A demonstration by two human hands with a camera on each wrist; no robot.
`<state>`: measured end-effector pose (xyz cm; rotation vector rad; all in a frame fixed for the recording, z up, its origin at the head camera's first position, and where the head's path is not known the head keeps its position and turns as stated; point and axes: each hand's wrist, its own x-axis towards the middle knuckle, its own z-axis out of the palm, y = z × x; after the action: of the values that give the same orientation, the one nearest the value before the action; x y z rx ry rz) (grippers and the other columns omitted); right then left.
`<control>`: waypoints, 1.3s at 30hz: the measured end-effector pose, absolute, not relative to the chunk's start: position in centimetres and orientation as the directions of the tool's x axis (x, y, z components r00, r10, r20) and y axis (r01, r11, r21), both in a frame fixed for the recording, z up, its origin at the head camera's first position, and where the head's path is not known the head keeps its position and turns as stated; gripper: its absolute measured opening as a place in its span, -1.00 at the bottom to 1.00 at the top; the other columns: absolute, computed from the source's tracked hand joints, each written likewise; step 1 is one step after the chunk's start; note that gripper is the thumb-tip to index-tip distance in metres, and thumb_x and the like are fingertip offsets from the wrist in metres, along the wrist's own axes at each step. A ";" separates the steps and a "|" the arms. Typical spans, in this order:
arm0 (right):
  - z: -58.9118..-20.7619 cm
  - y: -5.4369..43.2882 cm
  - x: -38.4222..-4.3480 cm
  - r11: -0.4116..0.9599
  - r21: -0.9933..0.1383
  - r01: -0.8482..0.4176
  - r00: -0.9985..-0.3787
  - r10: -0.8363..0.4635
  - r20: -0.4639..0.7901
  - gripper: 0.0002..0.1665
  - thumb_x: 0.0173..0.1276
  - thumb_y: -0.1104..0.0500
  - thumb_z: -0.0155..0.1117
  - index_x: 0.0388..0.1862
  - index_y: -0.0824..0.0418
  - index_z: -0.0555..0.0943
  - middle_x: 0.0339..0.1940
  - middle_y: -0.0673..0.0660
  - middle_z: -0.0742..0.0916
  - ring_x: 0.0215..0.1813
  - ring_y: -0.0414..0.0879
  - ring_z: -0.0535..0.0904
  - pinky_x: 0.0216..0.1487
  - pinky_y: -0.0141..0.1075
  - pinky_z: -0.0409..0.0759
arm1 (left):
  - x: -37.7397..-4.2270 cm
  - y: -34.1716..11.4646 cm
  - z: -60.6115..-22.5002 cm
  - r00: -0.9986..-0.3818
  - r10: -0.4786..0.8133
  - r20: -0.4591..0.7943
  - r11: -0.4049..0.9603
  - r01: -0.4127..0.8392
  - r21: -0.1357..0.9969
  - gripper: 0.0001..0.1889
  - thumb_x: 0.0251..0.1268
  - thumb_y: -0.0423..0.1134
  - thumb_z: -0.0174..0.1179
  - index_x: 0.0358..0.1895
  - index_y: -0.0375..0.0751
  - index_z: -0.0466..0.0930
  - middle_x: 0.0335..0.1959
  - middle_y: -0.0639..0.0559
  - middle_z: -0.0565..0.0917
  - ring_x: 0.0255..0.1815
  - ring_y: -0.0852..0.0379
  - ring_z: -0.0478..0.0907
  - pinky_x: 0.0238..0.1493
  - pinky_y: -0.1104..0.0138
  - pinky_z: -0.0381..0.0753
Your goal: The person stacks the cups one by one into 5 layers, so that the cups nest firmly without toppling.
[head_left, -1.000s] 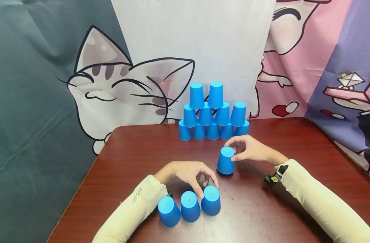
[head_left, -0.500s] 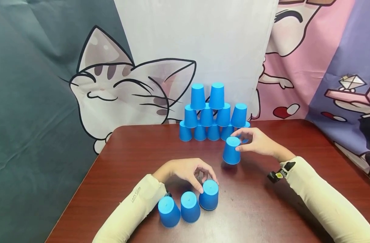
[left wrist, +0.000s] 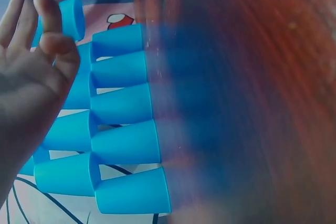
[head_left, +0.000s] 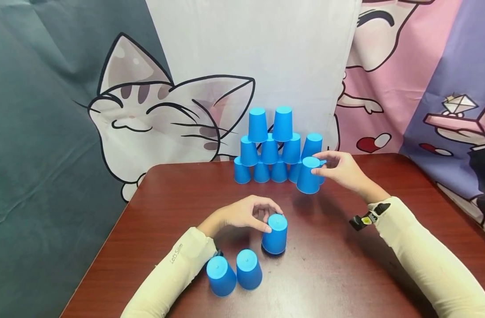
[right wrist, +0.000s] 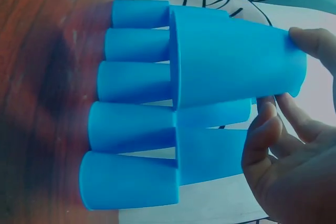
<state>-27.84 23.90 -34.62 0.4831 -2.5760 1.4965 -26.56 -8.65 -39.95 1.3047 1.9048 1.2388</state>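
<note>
My left hand [head_left: 246,213] pinches an upside-down blue cup [head_left: 275,236] near its base, over the middle of the table. That cup shows only as a strip at the top edge of the left wrist view. Farther right, my right hand [head_left: 345,173] holds another upside-down blue cup [head_left: 307,177] by its narrow end, raised off the table before the right side of a cup stack. In the right wrist view this raised cup [right wrist: 236,59] hides part of the stack. The tiered stack of blue cups [head_left: 269,150] has two cups on top.
Two upside-down blue cups, one [head_left: 221,276] beside the other [head_left: 249,270], stand near my left forearm. The brown table [head_left: 178,190] ends at a cloth backdrop [head_left: 210,39] with cartoon drawings, close behind the stack.
My right hand has lifted its cup and carried it away from me toward the stack's right side. My left hand has moved its cup forward, away from the two standing cups.
</note>
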 end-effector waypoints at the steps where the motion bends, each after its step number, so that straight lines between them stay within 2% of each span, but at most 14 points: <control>1: -34.5 23.9 -27.9 0.466 -0.824 -0.321 -0.946 -0.187 0.263 -0.45 0.28 0.06 0.45 0.17 0.29 0.59 -0.16 0.21 0.72 -0.22 0.03 0.64 -0.23 -0.24 0.67 | -26.6 -8.6 -40.0 -0.424 0.901 0.091 0.119 0.444 0.888 -0.51 0.25 -0.17 0.35 0.24 -0.11 0.52 -0.28 -0.02 0.63 -0.27 0.07 0.56 -0.29 0.27 0.61; 8: -32.9 23.3 -28.5 0.487 -0.832 -0.265 -0.960 -0.051 0.276 -0.42 0.26 -0.04 0.47 0.14 0.28 0.63 -0.06 0.15 0.72 -0.11 -0.05 0.60 -0.21 -0.38 0.61 | -26.6 -8.5 -40.1 -0.598 0.776 0.198 0.141 0.472 0.870 -0.52 0.24 -0.17 0.37 0.24 -0.04 0.55 -0.27 0.03 0.64 -0.27 0.07 0.56 -0.30 0.24 0.62; 11: -32.2 22.8 -28.8 0.464 -0.850 -0.247 -0.964 -0.028 0.265 -0.37 0.26 -0.08 0.45 0.17 0.27 0.61 0.03 0.19 0.70 -0.05 -0.01 0.57 -0.19 -0.34 0.59 | -26.5 -8.5 -40.0 -0.671 0.703 0.235 0.157 0.469 0.869 -0.51 0.23 -0.18 0.38 0.25 -0.05 0.55 -0.32 0.01 0.64 -0.32 0.05 0.55 -0.36 0.24 0.63; 15: -31.5 22.2 -29.4 0.438 -0.870 -0.228 -0.969 -0.016 0.246 -0.33 0.27 -0.13 0.42 0.22 0.25 0.57 0.18 0.22 0.65 0.06 0.02 0.57 -0.05 -0.23 0.60 | -26.5 -8.2 -40.2 -0.744 0.625 0.235 0.190 0.437 0.879 -0.51 0.25 -0.17 0.38 0.25 -0.04 0.54 -0.24 0.00 0.64 -0.35 0.03 0.52 -0.41 0.27 0.61; 18: -31.3 22.1 -29.8 0.424 -0.878 -0.223 -0.970 -0.005 0.244 -0.31 0.27 -0.14 0.42 0.24 0.24 0.56 0.21 0.23 0.64 0.03 -0.02 0.62 -0.05 -0.22 0.64 | -26.5 -8.0 -40.3 -0.790 0.571 0.223 0.211 0.404 0.890 -0.52 0.26 -0.14 0.37 0.24 -0.03 0.54 -0.18 -0.03 0.63 -0.35 0.00 0.50 -0.44 0.29 0.58; 20: -31.1 22.1 -30.0 0.406 -0.885 -0.226 -0.969 0.002 0.248 -0.31 0.27 -0.14 0.43 0.24 0.24 0.56 0.20 0.23 0.63 -0.04 -0.07 0.65 -0.13 -0.27 0.65 | -26.2 -7.9 -39.8 -0.816 0.539 0.207 0.227 0.377 0.898 -0.52 0.27 -0.14 0.36 0.25 -0.05 0.54 -0.15 -0.10 0.63 -0.35 -0.03 0.49 -0.45 0.30 0.55; 25: -30.4 22.2 -30.5 0.378 -0.893 -0.247 -0.959 0.036 0.280 -0.32 0.26 -0.13 0.44 0.23 0.24 0.57 0.19 0.20 0.64 -0.07 -0.09 0.62 -0.29 -0.34 0.64 | -26.1 -7.8 -39.9 -0.842 0.512 0.169 0.261 0.340 0.903 -0.50 0.27 -0.10 0.36 0.27 -0.01 0.52 -0.17 -0.16 0.61 -0.37 -0.03 0.49 -0.47 0.31 0.54; 32: -28.8 22.0 -31.5 0.377 -0.888 -0.263 -0.946 0.081 0.314 -0.32 0.27 -0.14 0.42 0.25 0.20 0.58 0.26 0.19 0.62 0.19 0.01 0.49 -0.16 -0.29 0.54 | -26.5 -7.7 -40.4 -0.845 0.507 0.169 0.267 0.340 0.901 -0.48 0.25 0.01 0.36 0.27 0.04 0.53 -0.23 -0.07 0.62 -0.42 -0.03 0.52 -0.47 0.31 0.58; 36: -28.1 22.1 -31.7 0.370 -0.893 -0.256 -0.946 0.093 0.310 -0.32 0.26 -0.14 0.42 0.25 0.21 0.58 0.22 0.16 0.63 0.08 -0.04 0.51 -0.26 -0.28 0.52 | -26.6 -7.5 -40.5 -0.830 0.528 0.178 0.268 0.362 0.893 -0.47 0.26 0.03 0.35 0.28 0.02 0.52 -0.31 -0.11 0.63 -0.47 -0.01 0.51 -0.51 0.32 0.56; 39: -27.8 22.3 -31.9 0.350 -0.903 -0.248 -0.950 0.095 0.298 -0.33 0.26 -0.14 0.43 0.24 0.19 0.58 0.18 0.13 0.65 0.02 -0.10 0.53 -0.25 -0.27 0.52 | -26.6 -7.5 -40.5 -0.824 0.537 0.184 0.256 0.366 0.895 -0.49 0.27 -0.01 0.35 0.26 -0.01 0.53 -0.38 -0.16 0.61 -0.52 0.01 0.49 -0.55 0.32 0.54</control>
<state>-31.86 22.25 -27.77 0.1363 -2.3187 1.6312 -26.64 -7.48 -40.53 0.8568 2.3597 1.6117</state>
